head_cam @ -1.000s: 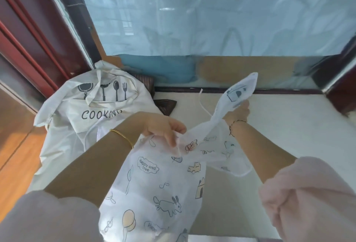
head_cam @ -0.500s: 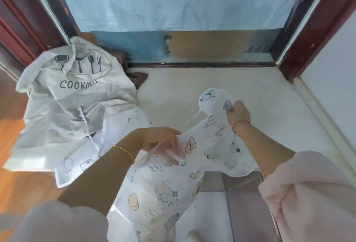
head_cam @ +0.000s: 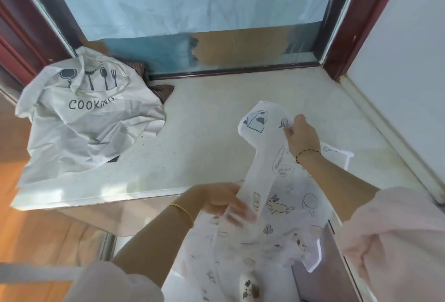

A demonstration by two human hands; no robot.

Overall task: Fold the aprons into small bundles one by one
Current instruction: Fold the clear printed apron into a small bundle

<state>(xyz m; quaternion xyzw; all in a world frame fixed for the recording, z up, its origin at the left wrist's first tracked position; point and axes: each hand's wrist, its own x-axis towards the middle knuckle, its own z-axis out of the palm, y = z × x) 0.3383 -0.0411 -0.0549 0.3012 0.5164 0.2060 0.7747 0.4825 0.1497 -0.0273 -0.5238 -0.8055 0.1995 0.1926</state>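
A white apron printed with small cartoon drawings [head_cam: 277, 208] hangs from both my hands over the front edge of the pale counter. My right hand [head_cam: 299, 137] pinches its upper end above the counter, right of centre. My left hand [head_cam: 225, 201] grips a lower part of the same apron near the counter's front edge; its fingers are blurred. A second white apron with utensil drawings and the word COOKING [head_cam: 89, 118] lies crumpled at the left end of the counter, apart from both hands.
The pale counter [head_cam: 204, 133] ends at a window [head_cam: 187, 1] behind and a white wall on the right. A dark striped cloth [head_cam: 163, 90] pokes out from behind the COOKING apron. Wooden floor [head_cam: 36, 236] lies below left.
The view has swung right and both hands have carried the cartoon apron to the right. My right hand has gone further out over the counter; my left hand has dropped towards the front edge.
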